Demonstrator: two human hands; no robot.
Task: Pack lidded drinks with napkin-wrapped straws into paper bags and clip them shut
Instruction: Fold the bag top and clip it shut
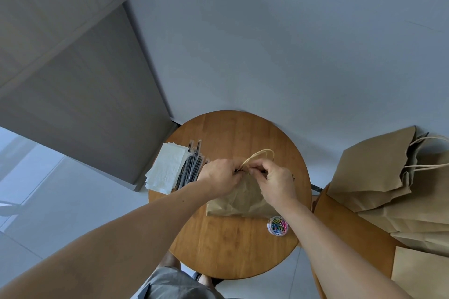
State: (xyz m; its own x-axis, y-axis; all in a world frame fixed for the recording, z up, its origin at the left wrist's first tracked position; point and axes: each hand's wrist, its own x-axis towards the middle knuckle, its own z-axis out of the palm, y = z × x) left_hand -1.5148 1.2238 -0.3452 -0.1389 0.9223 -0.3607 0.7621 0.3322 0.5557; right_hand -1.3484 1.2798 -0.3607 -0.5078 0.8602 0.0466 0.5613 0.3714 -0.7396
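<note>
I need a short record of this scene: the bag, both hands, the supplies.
bag: brown paper bag with twine handles, on round wooden table
hands: left hand and right hand pinch its top
left of bag: stack of white napkins; black straws in clear wrappers
clips: small clear round tub of coloured paper clips, by right wrist
far right: pile of brown paper bags

Legible text, labels, brands, numbers, signs: none.
Surfaces checked: paper bag (239,199), plain brown with no print showing; straw wrappers (190,170), any marking too small to read; napkins (167,167), plain; tub of paper clips (278,225), no readable label.
</note>
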